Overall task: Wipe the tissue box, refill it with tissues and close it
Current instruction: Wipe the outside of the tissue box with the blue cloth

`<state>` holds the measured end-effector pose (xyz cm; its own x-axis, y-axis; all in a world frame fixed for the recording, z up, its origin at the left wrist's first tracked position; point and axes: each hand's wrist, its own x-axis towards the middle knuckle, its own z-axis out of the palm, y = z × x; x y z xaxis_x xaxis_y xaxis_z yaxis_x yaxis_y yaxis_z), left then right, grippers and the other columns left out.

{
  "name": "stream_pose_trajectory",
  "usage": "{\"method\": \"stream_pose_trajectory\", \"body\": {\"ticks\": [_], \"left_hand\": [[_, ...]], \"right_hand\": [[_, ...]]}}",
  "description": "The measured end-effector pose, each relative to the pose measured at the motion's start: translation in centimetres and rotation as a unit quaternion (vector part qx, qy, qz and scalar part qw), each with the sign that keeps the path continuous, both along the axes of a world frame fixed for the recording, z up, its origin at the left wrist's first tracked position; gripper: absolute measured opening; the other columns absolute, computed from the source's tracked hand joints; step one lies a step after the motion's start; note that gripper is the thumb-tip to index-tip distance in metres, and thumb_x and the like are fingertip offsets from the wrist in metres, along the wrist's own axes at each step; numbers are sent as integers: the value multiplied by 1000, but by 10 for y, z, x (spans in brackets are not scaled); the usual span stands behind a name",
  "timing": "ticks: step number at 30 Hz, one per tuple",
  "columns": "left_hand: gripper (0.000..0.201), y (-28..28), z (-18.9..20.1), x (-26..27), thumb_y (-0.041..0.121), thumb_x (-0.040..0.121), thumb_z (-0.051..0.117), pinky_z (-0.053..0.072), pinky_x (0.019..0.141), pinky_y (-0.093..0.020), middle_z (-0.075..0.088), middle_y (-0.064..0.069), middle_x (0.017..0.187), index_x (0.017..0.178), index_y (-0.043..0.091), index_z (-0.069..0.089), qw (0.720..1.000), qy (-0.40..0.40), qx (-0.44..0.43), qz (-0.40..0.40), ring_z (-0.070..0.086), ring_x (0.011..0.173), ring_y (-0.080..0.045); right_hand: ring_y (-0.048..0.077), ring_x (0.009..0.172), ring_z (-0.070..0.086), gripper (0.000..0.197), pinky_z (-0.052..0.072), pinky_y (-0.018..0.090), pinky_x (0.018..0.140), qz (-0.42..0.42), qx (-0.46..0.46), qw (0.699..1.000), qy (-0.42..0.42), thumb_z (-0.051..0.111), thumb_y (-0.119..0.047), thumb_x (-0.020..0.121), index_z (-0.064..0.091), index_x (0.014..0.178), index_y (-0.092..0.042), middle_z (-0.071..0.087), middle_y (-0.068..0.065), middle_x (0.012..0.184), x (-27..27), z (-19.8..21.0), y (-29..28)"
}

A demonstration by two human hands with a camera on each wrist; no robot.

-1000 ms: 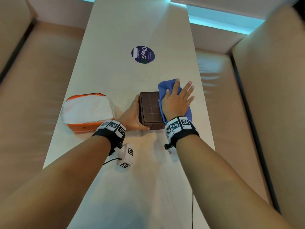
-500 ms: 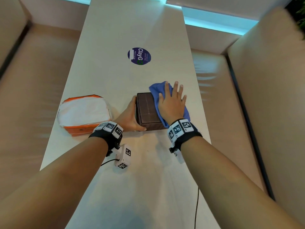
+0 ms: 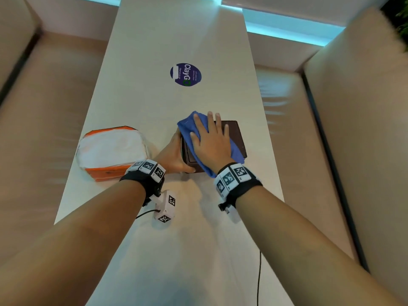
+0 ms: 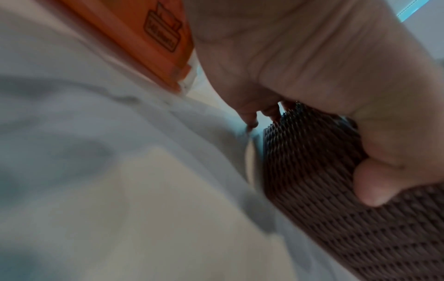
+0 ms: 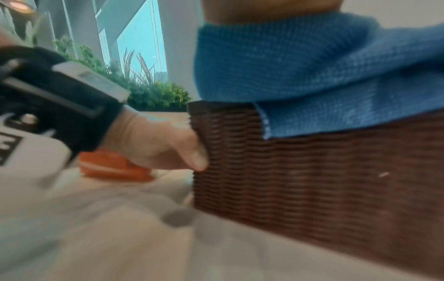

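A dark brown woven tissue box [image 3: 237, 138] stands on the long pale table [image 3: 154, 107], its textured side close up in the left wrist view [image 4: 336, 199] and the right wrist view [image 5: 312, 171]. My left hand [image 3: 174, 155] grips the box's left side, thumb pressed on the near face [image 4: 370, 186]. My right hand [image 3: 209, 142] lies flat with straight fingers on a blue cloth [image 3: 189, 127] spread over the box top; the cloth's edge hangs over the near side [image 5: 312, 76]. An orange pack of white tissues [image 3: 112, 151] lies to the left.
A round dark blue sticker [image 3: 186, 74] sits farther along the table. Beige bench seats [image 3: 287, 129] flank the table on both sides. A black cable [image 3: 258, 279] runs down from my right wrist. Green plants [image 5: 153, 93] stand beyond the left side.
My right hand has slid the blue cloth leftward, from the box's right side onto its top. The left hand has kept its grip on the box.
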<state>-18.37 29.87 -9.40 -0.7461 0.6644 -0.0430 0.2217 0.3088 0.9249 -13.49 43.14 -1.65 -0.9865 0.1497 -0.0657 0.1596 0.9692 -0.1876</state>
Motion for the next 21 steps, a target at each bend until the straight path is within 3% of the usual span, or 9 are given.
{"method": "stream_pose_trajectory", "body": {"ticks": [2, 4, 7, 9, 12, 14, 16, 19, 21], "left_hand": [[128, -2, -2, -1, 39, 47, 89, 45, 103, -49, 38, -4, 145, 147, 29, 9, 999, -32, 7, -1, 49, 128, -23], [125, -2, 0, 0, 33, 46, 90, 47, 101, -49, 42, -2, 138, 145, 28, 14, 999, -37, 10, 6, 53, 123, -19], [123, -1, 2, 1, 32, 47, 89, 39, 109, -44, 40, -1, 139, 145, 20, 15, 999, -29, 19, 10, 45, 128, -13], [123, 1, 2, 2, 32, 47, 89, 40, 108, -47, 39, -3, 139, 145, 23, 14, 999, -33, 18, 11, 44, 129, -16], [124, 0, 0, 0, 35, 45, 90, 43, 104, -51, 38, -4, 141, 143, 30, 14, 999, -36, 9, 13, 46, 129, -20], [124, 0, -2, 0, 39, 43, 90, 44, 102, -52, 39, -6, 141, 141, 36, 15, 999, -37, 1, 12, 48, 128, -22], [123, 1, -1, 1, 47, 42, 89, 44, 104, -48, 40, -5, 143, 138, 40, 14, 999, -39, 0, 15, 48, 128, -21], [133, 1, 3, 2, 66, 43, 79, 27, 111, -14, 23, 3, 149, 146, 18, 9, 1000, 7, -1, 2, 30, 135, -11], [131, -1, 2, 2, 70, 46, 75, 27, 113, -21, 27, 0, 148, 146, 9, 18, 1000, 6, 3, -2, 32, 136, -14]], "right_hand": [[31, 149, 1, 55, 6, 53, 119, -45, 10, 999, 2, 26, -38, 101, 10, 152, -25, 8, 10, 161, -3, 1, 25], [32, 149, 2, 54, 10, 53, 119, -130, -20, 991, -14, 25, -37, 101, 8, 152, -26, 8, 9, 161, -4, -2, 49], [35, 139, 33, 51, 33, 52, 110, -211, -190, 959, 5, 28, -35, 102, 17, 151, -24, 31, 12, 154, -11, -8, 72], [35, 129, 47, 50, 40, 47, 105, -222, -248, 942, 31, 30, -33, 102, 24, 149, -20, 43, 15, 146, -15, -7, 73], [37, 141, 27, 54, 27, 50, 114, -236, -173, 956, -11, 29, -34, 102, 14, 152, -19, 22, 16, 157, -10, -3, 59], [39, 147, 7, 56, 11, 50, 120, -185, -31, 982, -33, 26, -35, 103, 8, 152, -17, 4, 16, 160, 2, 1, 35], [38, 147, 2, 55, 5, 48, 120, -104, 8, 994, -13, 24, -34, 103, 8, 152, -17, 0, 15, 161, 12, 1, 8], [35, 148, 4, 54, 5, 47, 119, 4, 13, 1000, 0, 26, -36, 102, 13, 152, -21, 2, 11, 161, 18, -6, -11], [33, 148, 7, 53, 8, 50, 119, 48, 12, 999, 7, 29, -38, 101, 17, 151, -24, 7, 7, 162, 21, -7, -2]]}}
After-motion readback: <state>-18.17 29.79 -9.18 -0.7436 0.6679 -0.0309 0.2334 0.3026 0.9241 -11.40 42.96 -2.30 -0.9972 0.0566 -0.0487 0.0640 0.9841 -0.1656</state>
